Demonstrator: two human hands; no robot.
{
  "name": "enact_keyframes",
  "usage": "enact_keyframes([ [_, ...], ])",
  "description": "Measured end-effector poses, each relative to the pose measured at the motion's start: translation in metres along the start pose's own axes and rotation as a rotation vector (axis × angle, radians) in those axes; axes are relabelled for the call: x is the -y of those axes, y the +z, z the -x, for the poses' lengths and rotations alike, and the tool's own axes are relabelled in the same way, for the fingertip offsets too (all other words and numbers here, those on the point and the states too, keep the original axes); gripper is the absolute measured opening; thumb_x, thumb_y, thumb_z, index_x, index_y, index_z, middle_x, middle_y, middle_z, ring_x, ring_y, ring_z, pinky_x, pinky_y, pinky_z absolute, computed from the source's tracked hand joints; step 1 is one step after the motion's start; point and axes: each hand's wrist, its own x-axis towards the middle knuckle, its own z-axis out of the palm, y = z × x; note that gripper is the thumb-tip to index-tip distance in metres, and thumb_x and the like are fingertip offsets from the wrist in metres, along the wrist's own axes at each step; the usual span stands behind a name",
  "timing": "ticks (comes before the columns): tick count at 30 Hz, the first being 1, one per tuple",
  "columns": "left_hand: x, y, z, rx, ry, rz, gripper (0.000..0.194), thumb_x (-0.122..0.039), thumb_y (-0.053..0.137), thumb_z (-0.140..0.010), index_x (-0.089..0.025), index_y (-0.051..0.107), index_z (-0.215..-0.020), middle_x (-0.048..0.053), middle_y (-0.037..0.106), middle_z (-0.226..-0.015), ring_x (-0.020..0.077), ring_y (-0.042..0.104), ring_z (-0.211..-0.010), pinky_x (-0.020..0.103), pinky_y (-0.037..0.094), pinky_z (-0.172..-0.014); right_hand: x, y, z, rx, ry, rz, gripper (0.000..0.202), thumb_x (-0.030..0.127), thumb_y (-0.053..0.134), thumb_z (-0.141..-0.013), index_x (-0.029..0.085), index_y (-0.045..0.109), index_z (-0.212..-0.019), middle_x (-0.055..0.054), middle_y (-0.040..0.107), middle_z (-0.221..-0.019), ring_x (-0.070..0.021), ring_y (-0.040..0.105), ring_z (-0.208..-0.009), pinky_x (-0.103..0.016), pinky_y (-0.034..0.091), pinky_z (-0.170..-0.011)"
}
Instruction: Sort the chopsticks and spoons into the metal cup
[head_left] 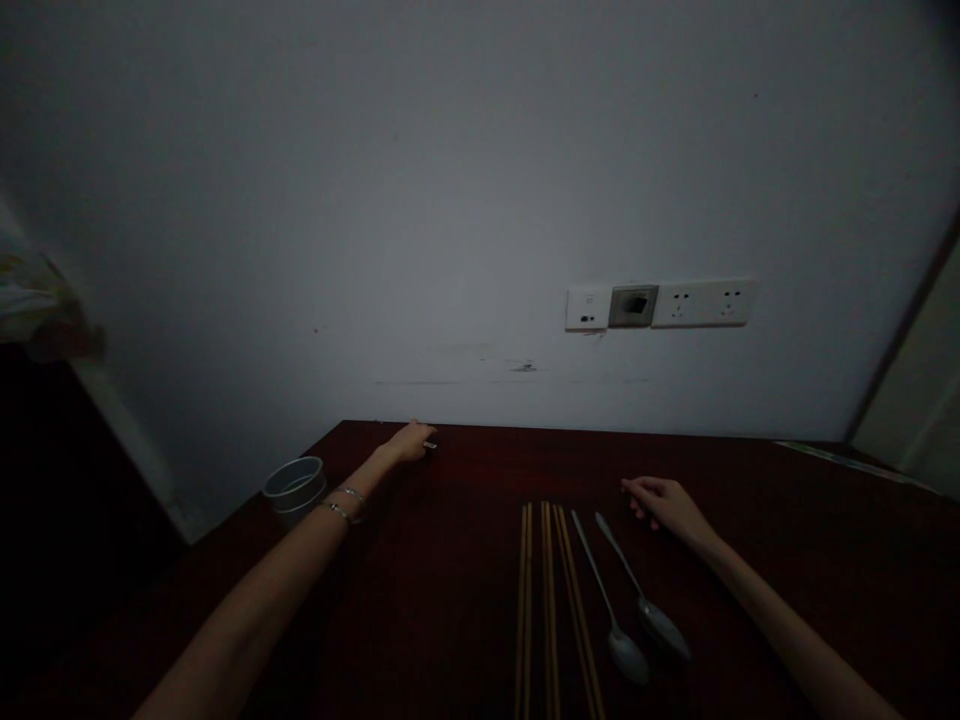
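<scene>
My left hand (pixel 409 441) reaches to the far left part of the dark red table, close to the wall. Its fingers are closed around a small object whose pale end (pixel 430 445) sticks out; its kind is hidden. My right hand (pixel 667 508) is over the table on the right, its fingers curled with thumb and forefinger together, and nothing shows in them. Nearest to it is a metal spoon (pixel 663 628), beside a second, slimmer spoon (pixel 627 655). Left of the spoons lie several wooden chopsticks (pixel 550 610) in side-by-side groups, pointing towards the wall.
A round grey metal container (pixel 295 485) stands at the table's left edge, partly behind my left forearm. The table (pixel 442 570) meets a pale wall with a row of sockets (pixel 699 304). A flat strip (pixel 855 463) lies along the far right edge.
</scene>
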Motion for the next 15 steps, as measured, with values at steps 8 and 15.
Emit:
enact_keyframes([
  [8, 0.006, 0.016, 0.0, -0.019, 0.063, 0.009, 0.036, -0.009, 0.044, -0.075, -0.018, 0.061, -0.104, 0.008, 0.064, -0.103, 0.0201, 0.047, -0.102, 0.025, 0.034, -0.085, -0.004, 0.001, 0.0, -0.019, -0.015, 0.026, 0.035, 0.05, 0.051, -0.07, 0.015, 0.06, -0.069, -0.001, 0.055, -0.052, -0.0107, 0.05, -0.044, -0.019, 0.037, -0.034],
  [15, 0.015, 0.023, -0.011, 0.004, 0.143, -0.133, 0.025, -0.016, 0.04, -0.081, -0.017, 0.065, -0.076, 0.011, 0.062, -0.081, 0.0224, 0.051, -0.09, 0.029, 0.036, -0.076, -0.002, 0.001, 0.0, -0.026, -0.014, 0.033, 0.038, 0.052, 0.052, -0.069, 0.015, 0.058, -0.067, 0.001, 0.054, -0.05, -0.0085, 0.047, -0.04, -0.018, 0.036, -0.033],
])
